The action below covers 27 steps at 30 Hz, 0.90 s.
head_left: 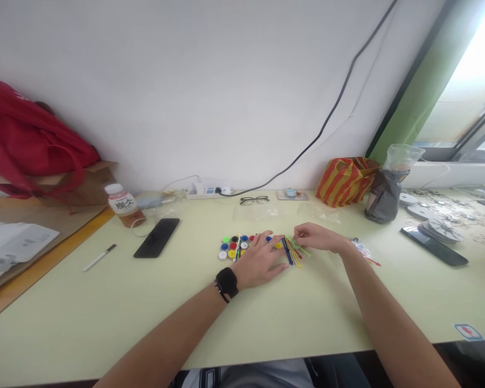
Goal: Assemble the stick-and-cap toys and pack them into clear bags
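My left hand (258, 261), with a black watch on its wrist, lies palm down with fingers spread over a block of small coloured round pieces (231, 246). They are white, yellow, blue, red, green and black, and the hand hides part of the block. Several thin coloured plastic sticks (290, 254), blue, yellow and red, lie beside its fingertips. Just to the right, my right hand (313, 237) is closed in a pinch at a green plastic stick (305, 251). A clear bag with small coloured pieces (361, 249) lies behind my right wrist.
A black phone (157, 238), a drink bottle (124, 205) and a pen (99, 257) are on the left. Glasses (254, 200) and a power strip (209, 193) sit by the wall. On the right are a striped bag (346, 181), another phone (433, 246) and metal discs (440, 231).
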{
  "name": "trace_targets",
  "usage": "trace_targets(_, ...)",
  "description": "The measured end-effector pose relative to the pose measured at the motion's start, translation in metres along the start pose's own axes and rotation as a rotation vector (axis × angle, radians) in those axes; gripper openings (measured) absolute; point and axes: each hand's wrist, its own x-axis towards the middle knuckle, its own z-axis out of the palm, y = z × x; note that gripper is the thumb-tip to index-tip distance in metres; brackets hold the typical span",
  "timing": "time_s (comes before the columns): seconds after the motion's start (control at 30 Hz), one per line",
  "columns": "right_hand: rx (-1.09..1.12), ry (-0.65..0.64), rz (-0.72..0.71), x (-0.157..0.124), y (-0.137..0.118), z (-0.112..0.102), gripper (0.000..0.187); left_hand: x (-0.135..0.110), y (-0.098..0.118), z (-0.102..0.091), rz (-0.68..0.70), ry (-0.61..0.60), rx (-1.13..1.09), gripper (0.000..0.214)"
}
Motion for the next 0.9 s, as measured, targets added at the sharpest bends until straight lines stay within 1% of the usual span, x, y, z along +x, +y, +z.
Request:
trace_targets(0.07, 0.037, 0.022, -0.001, -0.001, -0.001, -0.001, 0.013, 0.001, 0.000, 0.000, 0.009, 0.025, -0.012, 0.033)
trace_targets(0.13, 0.094, 0.059, -0.009, -0.002, -0.004, -0.002, 0.018, 0.003, -0.001, -0.001, 0.003, 0.084, -0.038, 0.029)
trace_targets(0.27, 0.200, 0.107, -0.084, 0.002, -0.014, 0.005, 0.035, 0.009, -0.002, -0.005, -0.081, 0.296, -0.123, 0.021)
trace_targets(0.33, 0.273, 0.122, -0.142, 0.007, -0.020, 0.014, 0.042, 0.009, -0.003, -0.006, -0.094, 0.364, -0.157, 0.026)
trace_targets(0.4, 0.380, 0.117, -0.208, 0.011, -0.026, 0.026, 0.044, 0.009, -0.005, -0.004, -0.082, 0.385, -0.183, 0.034)
trace_targets(0.43, 0.437, 0.107, -0.239, 0.013, -0.028, 0.031, 0.044, 0.008, -0.007, -0.002, -0.073, 0.384, -0.198, 0.033)
trace_targets(0.5, 0.530, 0.085, -0.278, 0.015, -0.031, 0.040, 0.045, 0.007, -0.010, 0.002, -0.063, 0.380, -0.231, 0.023)
trace_targets(0.57, 0.585, 0.071, -0.279, 0.016, -0.031, 0.044, 0.049, 0.007, -0.014, 0.005, -0.063, 0.381, -0.267, 0.014)
trace_targets(0.73, 0.650, 0.031, -0.253, 0.016, -0.025, 0.041, 0.047, 0.008, -0.017, 0.005, -0.066, 0.437, -0.325, 0.018)
trace_targets(0.9, 0.720, -0.005, -0.221, 0.017, -0.021, 0.039, 0.041, 0.008, -0.017, 0.004, -0.038, 0.438, -0.326, 0.022)
